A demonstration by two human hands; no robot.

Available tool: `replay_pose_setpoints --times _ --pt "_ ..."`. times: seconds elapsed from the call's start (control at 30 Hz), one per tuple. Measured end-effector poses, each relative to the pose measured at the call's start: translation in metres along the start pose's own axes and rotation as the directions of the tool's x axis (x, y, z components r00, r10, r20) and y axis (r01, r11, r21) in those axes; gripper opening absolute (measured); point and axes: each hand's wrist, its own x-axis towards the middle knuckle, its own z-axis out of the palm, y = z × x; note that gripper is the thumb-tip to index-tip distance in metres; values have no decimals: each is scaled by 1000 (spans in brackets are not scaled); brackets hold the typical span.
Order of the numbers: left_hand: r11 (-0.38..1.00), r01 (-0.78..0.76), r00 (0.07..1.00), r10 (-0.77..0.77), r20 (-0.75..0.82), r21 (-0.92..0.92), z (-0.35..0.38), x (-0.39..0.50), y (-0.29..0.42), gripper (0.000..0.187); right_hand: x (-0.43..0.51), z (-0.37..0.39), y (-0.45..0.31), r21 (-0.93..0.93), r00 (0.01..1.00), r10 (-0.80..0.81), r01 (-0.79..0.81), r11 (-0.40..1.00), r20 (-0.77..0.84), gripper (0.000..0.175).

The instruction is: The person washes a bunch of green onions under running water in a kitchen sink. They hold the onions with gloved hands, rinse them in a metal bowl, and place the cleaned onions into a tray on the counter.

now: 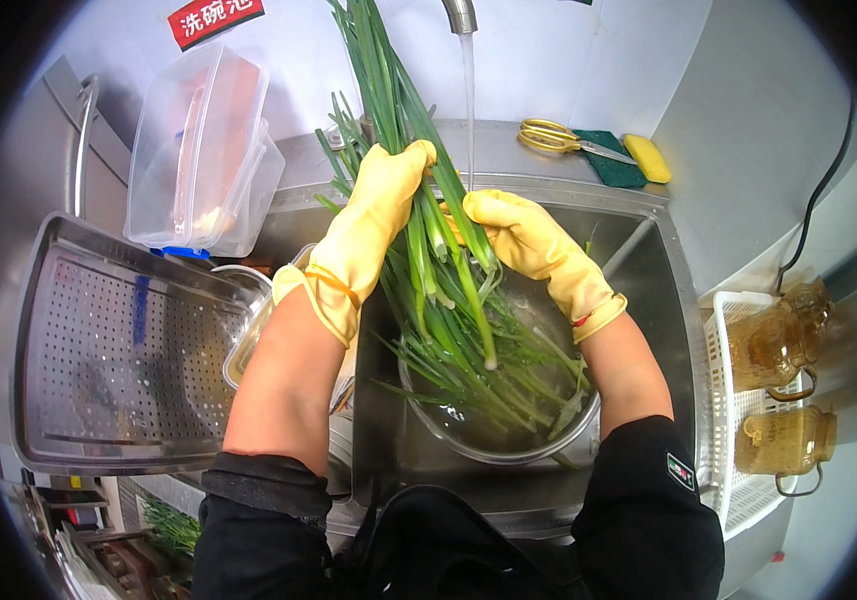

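Note:
My left hand (383, 202), in a yellow rubber glove, is closed around a bunch of long green scallions (385, 90) that slants over the sink. My right hand (522, 229), gloved the same way, is at the white root ends on the bunch's right side; its fingertips are partly behind the stalks, so its hold cannot be told. Water (469, 112) runs from the metal faucet (461, 16) just behind the right hand. Below, a round metal basin (466, 450) in the stainless sink (466, 499) holds water and more green stalks.
At left are a perforated metal tray (120, 352) and stacked clear plastic containers (199, 157). Gold-handled scissors (548, 136), a green scouring pad (612, 171) and a yellow sponge (647, 158) lie on the back ledge. A white basket (721, 420) with amber glass jugs (766, 349) stands right.

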Motion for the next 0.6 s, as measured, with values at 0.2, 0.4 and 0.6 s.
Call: replay_pose_setpoints --times 0.2,0.4,0.6 --pt "997 -1 992 10 125 -72 -9 -3 2 19 -3 -14 -8 15 990 -48 51 999 -131 40" --pt "996 -16 997 23 77 -90 -4 -7 6 24 3 -18 -7 94 988 -131 139 986 -81 44" --pt "993 23 990 -7 138 -112 5 -8 8 22 13 -11 -16 210 996 -80 69 975 41 44"
